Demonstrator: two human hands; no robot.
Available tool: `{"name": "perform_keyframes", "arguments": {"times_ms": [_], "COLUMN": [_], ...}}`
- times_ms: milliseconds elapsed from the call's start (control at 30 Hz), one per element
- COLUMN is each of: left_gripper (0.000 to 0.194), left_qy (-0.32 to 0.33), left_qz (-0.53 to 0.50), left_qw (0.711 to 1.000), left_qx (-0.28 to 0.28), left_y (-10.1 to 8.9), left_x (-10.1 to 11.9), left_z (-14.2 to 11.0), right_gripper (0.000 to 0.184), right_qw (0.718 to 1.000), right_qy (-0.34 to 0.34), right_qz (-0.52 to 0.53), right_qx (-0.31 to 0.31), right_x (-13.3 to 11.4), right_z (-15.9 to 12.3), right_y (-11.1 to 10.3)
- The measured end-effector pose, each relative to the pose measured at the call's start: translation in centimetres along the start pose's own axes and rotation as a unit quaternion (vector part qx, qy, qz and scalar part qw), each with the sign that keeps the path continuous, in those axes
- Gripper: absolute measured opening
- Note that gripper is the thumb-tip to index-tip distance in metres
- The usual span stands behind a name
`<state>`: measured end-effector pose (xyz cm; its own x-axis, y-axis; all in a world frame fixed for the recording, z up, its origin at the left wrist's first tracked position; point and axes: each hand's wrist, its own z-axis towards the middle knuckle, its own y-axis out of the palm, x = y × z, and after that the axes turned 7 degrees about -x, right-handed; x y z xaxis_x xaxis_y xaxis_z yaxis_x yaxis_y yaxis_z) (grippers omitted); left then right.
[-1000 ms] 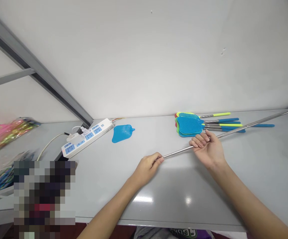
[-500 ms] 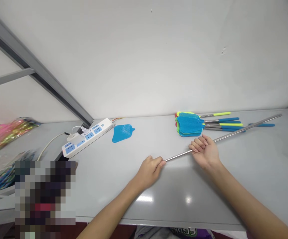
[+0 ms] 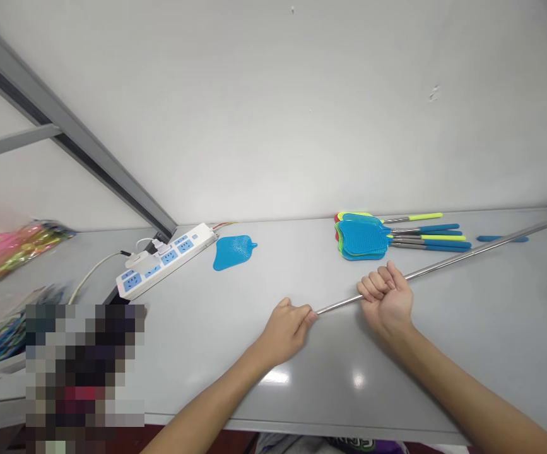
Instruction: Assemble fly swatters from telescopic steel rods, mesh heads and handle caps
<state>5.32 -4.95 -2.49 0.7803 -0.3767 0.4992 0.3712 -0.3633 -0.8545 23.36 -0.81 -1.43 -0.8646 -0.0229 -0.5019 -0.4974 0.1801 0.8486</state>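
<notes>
A long, thin metal telescopic rod (image 3: 481,248) slants across the table, rising to the right. Its near end is pinched in my left hand (image 3: 290,329), whose fingers hide the tip. Farther along the rod, my right hand (image 3: 385,296) is curled around it, palm turned up. Behind my right hand lies a pile of fly swatters (image 3: 363,238) with blue, green, yellow and red heads and blue or yellow grips. A loose blue swatter head (image 3: 233,252) rests flat to the left. Near the rod's far part lies a separate blue handle grip (image 3: 503,239).
A white power strip (image 3: 166,260) with plugs and a cable sits at the left by a grey metal frame post (image 3: 88,139). Plastic bags of colourful items (image 3: 17,252) lie at far left. A pixelated patch covers the front left. A wall closes off the table's back.
The rod's far end drew in toward the left, then reached out to the right again, so its visible length varied. Both hands shifted slightly toward me while keeping hold.
</notes>
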Motion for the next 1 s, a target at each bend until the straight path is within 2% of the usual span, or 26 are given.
{"name": "perform_keyframes", "arguments": {"times_ms": [433,700,1000], "left_gripper": [0.035,0.036,0.037], "left_qy": [-0.001,-0.025,-0.024], "left_qz": [-0.014,-0.079,-0.105], "left_qw": [1.0,0.996,0.994], "left_qx": [0.003,0.012,0.0], "left_y": [0.0,-0.6,-1.0], "left_x": [0.0,0.1,0.3], "left_z": [0.1,0.1,0.0], "right_gripper": [0.04,0.039,0.04], "right_qw": [1.0,0.996,0.997], "right_qy": [0.011,0.079,0.064], "right_qz": [-0.008,0.005,-0.016], "right_qx": [-0.006,-0.031,-0.051], "right_x": [0.9,-0.7,-1.8], "right_z": [0.0,1.0,1.2], "right_y": [-0.8,-0.2,0.3]}}
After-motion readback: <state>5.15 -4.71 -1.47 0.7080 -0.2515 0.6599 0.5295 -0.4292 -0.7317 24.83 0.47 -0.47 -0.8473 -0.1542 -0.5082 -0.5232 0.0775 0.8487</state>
